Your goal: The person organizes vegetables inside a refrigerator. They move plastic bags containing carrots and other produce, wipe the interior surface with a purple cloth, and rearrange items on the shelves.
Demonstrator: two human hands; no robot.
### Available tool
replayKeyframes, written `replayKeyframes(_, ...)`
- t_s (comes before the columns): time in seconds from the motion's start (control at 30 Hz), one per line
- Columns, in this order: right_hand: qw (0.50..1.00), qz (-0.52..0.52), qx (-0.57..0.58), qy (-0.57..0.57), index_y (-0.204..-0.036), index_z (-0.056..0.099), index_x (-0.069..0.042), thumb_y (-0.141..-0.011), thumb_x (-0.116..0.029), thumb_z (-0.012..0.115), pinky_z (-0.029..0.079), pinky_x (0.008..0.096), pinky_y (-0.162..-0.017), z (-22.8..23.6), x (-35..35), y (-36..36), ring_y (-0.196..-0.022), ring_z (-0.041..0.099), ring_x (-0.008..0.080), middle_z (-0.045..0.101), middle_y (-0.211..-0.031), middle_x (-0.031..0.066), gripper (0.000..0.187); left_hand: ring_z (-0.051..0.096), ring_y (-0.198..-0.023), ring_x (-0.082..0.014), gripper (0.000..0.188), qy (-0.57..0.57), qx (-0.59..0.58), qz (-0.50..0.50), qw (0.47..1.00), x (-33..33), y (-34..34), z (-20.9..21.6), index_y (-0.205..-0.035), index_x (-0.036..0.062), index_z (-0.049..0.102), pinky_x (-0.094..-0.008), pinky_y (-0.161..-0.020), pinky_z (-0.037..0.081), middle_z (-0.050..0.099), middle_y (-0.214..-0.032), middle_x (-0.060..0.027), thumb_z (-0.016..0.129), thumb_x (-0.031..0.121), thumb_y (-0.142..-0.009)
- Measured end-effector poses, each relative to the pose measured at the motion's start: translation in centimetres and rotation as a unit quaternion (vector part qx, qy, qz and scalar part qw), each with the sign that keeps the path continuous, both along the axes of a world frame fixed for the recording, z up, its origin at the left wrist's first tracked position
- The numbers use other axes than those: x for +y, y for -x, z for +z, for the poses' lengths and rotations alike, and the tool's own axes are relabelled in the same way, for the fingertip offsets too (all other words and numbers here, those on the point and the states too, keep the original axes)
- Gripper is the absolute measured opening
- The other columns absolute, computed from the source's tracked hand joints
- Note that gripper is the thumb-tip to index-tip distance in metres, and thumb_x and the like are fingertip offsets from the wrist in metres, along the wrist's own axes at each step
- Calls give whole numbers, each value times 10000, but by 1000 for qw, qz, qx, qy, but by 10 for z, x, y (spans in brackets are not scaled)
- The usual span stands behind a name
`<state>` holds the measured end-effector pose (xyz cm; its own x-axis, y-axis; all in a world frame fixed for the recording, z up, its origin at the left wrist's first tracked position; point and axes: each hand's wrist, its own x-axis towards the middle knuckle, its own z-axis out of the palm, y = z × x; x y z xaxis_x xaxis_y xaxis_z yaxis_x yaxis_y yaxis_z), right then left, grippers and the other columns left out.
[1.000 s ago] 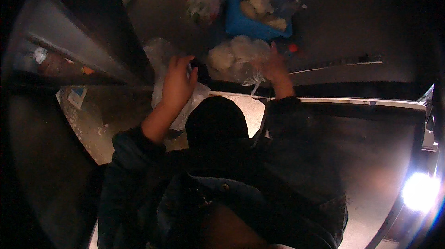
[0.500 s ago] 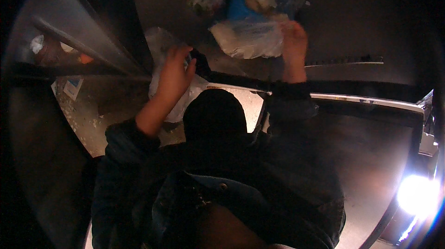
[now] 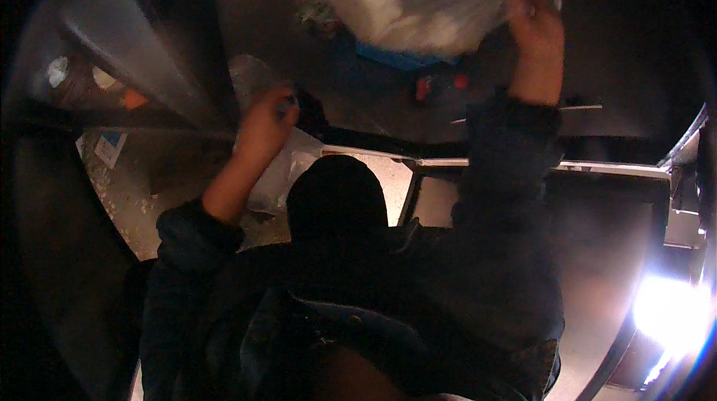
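Note:
My right hand (image 3: 536, 16) is up at the far right, fingers closed on the edge of a clear plastic bag (image 3: 459, 1). Pale, rounded contents (image 3: 366, 1) show through the bag, smeared by motion. Under it lies a blue bag or wrapper (image 3: 407, 56). My left hand (image 3: 267, 121) is closed, with a small dark thing, too unclear to name, showing at the fingers. A whitish translucent plastic bag (image 3: 280, 177) hangs behind and below that hand; whether the fingers grip it is hidden. Another clear bag with greenish contents (image 3: 317, 16) sits left of the lifted one.
The bags are on a dark surface (image 3: 343, 84) with a pale-edged rim (image 3: 441, 162) nearest me. Small red items (image 3: 441, 86) lie beside the blue wrapper. A dark panel (image 3: 123, 35) slants along the left. A bright lamp (image 3: 672, 315) glares at the lower right.
My right hand has moved up and to the right, drawing the clear bag over the blue wrapper. The red items have come into view. My left hand has shifted slightly down and left.

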<state>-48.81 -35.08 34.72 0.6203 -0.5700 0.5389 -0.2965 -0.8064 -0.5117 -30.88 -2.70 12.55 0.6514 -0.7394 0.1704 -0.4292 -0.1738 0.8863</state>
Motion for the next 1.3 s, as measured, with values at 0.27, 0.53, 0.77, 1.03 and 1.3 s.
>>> replayKeyframes(0.27,992,-65,100,32,-1126,575,-15,-841,-201,599,486,372,-856,-14,-57,-23,-992,573,276,603,-1071,122,340,593,-956,-318,338,-11,-39,-17,999,-1,5,-3,-1100,21,586,-381,-817,479,596,-1037,-177,662,156,-800)
replayKeyframes(0.53,957,-97,257,97,-1165,556,-30,-832,-271,611,468,389,-880,-77,-90,-44,-1037,559,302,591,-1110,146,415,599,-919,-323,296,-75,10,-34,997,39,2,49,-1041,1,609,-383,-806,483,596,-1007,-180,668,157,-797)
replayKeyframes(0.77,905,-140,365,166,-1200,540,-42,-824,-333,621,452,404,-901,-112,-95,-46,-1076,546,324,581,-1144,166,482,581,-794,-309,224,-176,-59,-147,972,99,-1,69,-983,47,612,-376,-695,483,588,-896,-137,677,123,-783)
replayKeyframes(1.03,959,28,282,-24,-1201,569,-86,-816,-432,596,440,456,-918,-166,76,-127,-1051,559,384,601,-1123,198,518,596,-804,-292,232,-164,-49,-45,984,110,-20,61,-981,51,624,-371,-694,485,599,-903,-123,685,125,-770)
replayKeyframes(1.3,926,188,326,11,-1246,532,-73,-679,-386,752,422,436,-942,-294,154,-137,-1148,507,362,538,-1234,216,685,603,-957,-330,586,-183,51,22,982,125,-30,-35,-1174,-18,511,-370,-847,477,581,-1108,-226,762,272,-730)
